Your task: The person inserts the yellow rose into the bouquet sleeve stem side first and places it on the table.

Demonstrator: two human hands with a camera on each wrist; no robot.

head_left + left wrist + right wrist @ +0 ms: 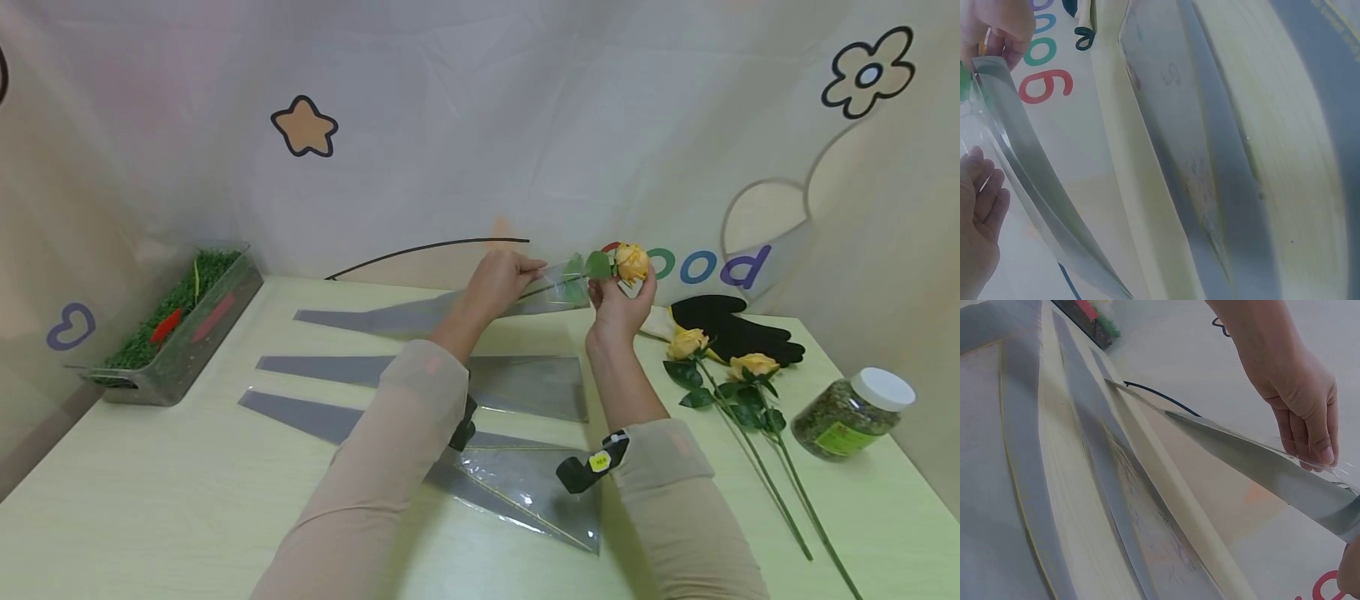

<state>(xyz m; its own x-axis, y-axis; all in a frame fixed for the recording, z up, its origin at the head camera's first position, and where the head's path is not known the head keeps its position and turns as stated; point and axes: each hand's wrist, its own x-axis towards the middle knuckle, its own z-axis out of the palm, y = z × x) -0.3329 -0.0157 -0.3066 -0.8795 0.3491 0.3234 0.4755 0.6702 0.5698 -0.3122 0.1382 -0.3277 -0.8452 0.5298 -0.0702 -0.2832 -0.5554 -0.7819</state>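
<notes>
1. The left hand (498, 283), just above the middle of the head view, has its grip closed on the open mouth of a clear cone-shaped plastic sleeve (480, 308), pinching the film between fingers and thumb.
2. The right hand (621, 304), just right of the left, has its grip closed around an orange rose (632, 262) right below the bloom, holding it raised above the worktop (150, 492).
3. The rose's green leaves (592, 267) sit at the sleeve's mouth; the stem lies inside the film, which slants down to the left, its narrow end near the worktop.
4. In the right wrist view the left hand (1300, 394) shows at upper right, fingers curled over the sleeve's edge (1260, 456).
5. Three more flat sleeves (420, 379) lie on the worktop in the middle and lower middle of the head view.
6. Two more orange roses (720, 367) lie at the right, heads beside a black glove (731, 329).
7. A jar with a white lid (855, 412) stands at the far right.
8. A clear tray of green filling (176, 321) sits at the left edge.
</notes>
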